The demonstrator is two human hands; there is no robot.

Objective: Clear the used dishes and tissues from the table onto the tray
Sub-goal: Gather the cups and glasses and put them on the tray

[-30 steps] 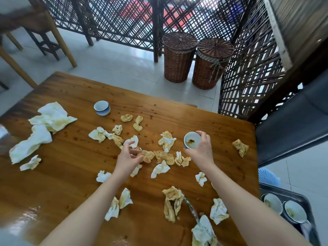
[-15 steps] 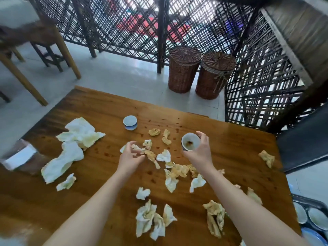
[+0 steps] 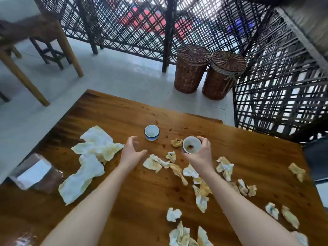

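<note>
My right hand (image 3: pixel 201 153) grips a small white teacup (image 3: pixel 191 145) with brown dregs, lifted above the wooden table (image 3: pixel 124 192). A second small cup, white inside and blue outside (image 3: pixel 151 132), stands on the table farther back. My left hand (image 3: pixel 132 151) hovers open just short of that cup, fingers spread, holding nothing. Several crumpled, stained tissues (image 3: pixel 170 164) lie scattered over the middle and right of the table. Larger flat tissues (image 3: pixel 96 144) lie at the left. The tray is out of view.
Two lidded wicker baskets (image 3: pixel 209 71) stand on the floor beyond the table, against a dark lattice screen (image 3: pixel 275 86). A wooden stool (image 3: pixel 44 41) stands at the far left. A shiny tissue pack (image 3: pixel 33 172) lies at the table's left edge.
The view swung up and left, so the tray with cups dropped out of sight. My left hand opened and reached toward the blue cup. My right hand kept hold of its cup.
</note>
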